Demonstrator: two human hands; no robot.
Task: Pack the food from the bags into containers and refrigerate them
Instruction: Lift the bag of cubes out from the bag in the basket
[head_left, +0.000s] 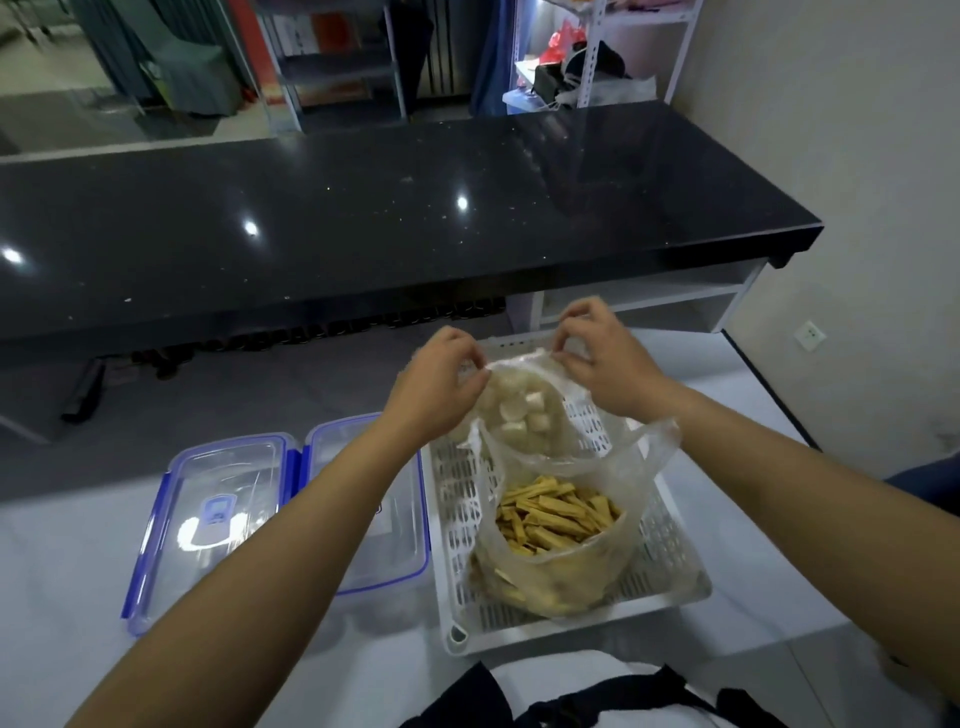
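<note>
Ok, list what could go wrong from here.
1. Both hands, left and right, pinch the thin top of the bag of white pieces; it might tear or slip, spilling them through the slotted basket.
2. Both containers appear lidded, so pouring may have to wait while a hand lets go.

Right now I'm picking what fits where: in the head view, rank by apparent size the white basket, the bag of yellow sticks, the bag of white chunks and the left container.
1. white basket
2. left container
3. bag of yellow sticks
4. bag of white chunks

The container and the stick bag look close, so that order is unsure.
</note>
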